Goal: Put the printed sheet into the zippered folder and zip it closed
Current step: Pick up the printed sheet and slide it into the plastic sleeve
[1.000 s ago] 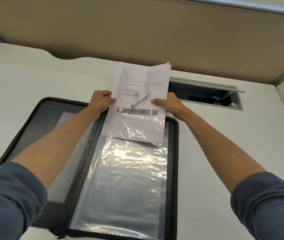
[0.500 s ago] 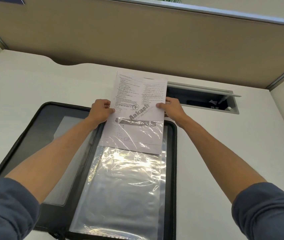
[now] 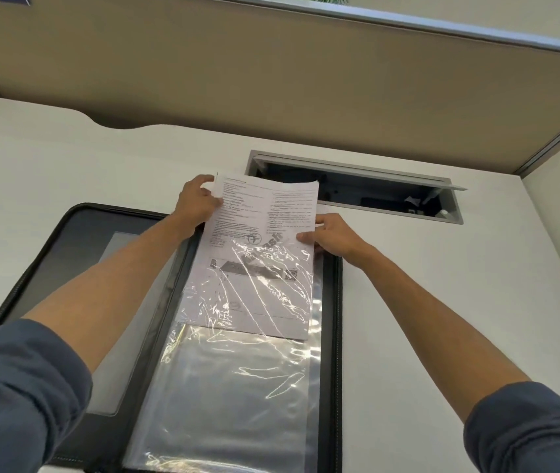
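1. Clear plastic sleeve (image 3: pixel 237 387), crinkled and glaring, is seen lying on the right half of the open black zippered folder (image 3: pixel 333 336), which is spread flat on the white surface (image 3: pixel 425 302).
2. The printed sheet (image 3: pixel 261 240) is found partway into the sleeve: its lower portion is covered by the film, its upper portion is left projecting past the folder's far edge. The bottom edge of the paper is stopped at roughly the upper third of the sleeve.
3. The sheet's long axis is laid along the sleeve's long axis, running from far to near, slightly skewed toward the left at the bottom.
4. The left hand (image 3: pixel 196 203) is closed on the sheet's upper-left edge, near the far corner. The right hand (image 3: pixel 331 233) is pinched on the right edge, lower down, at about the sleeve's mouth; whether film is also pinched there cannot be told.
5. Key relation: the empty length of sleeve lies toward the wearer from both hands, so the paper is judged to need drawing nearward along that axis. The right hand is the nearer to the sleeve opening.
6. Risk is judged to be snagging of a bottom corner on the wrinkled film. The zip is not yet engaged; the folder is fully open.
7. A recessed cable tray (image 3: pixel 374 192) is noted behind, well apart from the work.
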### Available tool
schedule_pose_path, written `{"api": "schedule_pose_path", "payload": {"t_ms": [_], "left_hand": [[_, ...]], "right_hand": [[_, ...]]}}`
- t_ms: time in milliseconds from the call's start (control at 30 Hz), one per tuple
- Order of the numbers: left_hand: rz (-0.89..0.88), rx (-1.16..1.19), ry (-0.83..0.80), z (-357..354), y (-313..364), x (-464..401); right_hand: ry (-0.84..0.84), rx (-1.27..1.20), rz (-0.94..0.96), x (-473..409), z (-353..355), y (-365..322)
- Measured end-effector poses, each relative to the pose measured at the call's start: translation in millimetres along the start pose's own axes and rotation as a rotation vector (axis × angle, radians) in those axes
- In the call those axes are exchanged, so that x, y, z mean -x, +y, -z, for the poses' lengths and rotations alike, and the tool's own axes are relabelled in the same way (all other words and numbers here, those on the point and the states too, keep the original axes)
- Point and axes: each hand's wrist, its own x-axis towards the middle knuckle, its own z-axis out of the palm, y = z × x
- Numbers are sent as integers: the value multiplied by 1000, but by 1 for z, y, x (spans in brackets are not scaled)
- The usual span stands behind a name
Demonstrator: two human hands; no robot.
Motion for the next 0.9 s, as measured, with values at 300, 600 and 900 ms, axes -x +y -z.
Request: {"api": "schedule_pose_path", "payload": {"t_ms": [300,600,900], "left_hand": [[-125,-350,-74,2,-3,9],[-108,-477,-280,13,-2,13],[-274,-589,-128,13,-5,18]], "right_hand": [[303,-2,46,-20,-1,-7],[251,218,115,-20,5,2],[169,215,151,-11,6,6]]}}
